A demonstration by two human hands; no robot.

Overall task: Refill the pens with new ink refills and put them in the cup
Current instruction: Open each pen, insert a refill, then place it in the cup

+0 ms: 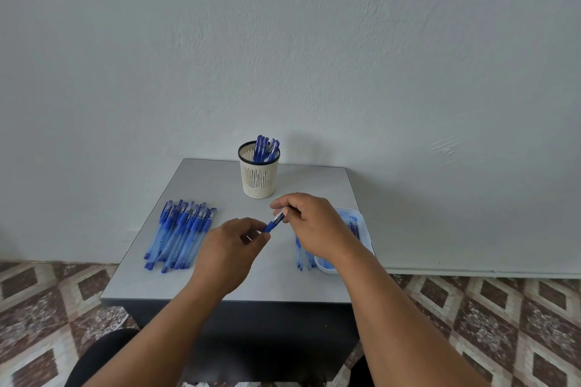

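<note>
Both hands hold one blue pen above the middle of the grey table. My left hand pinches its dark blue grip end, and my right hand grips the clear barrel end. A cream slotted cup with a black rim stands at the back of the table with several blue pens upright in it. A pile of blue pens lies on the left of the table.
A clear plastic tray with thin refills sits at the right edge, partly hidden by my right wrist. A few blue pieces lie beside it. The table stands against a pale wall, over a patterned tile floor.
</note>
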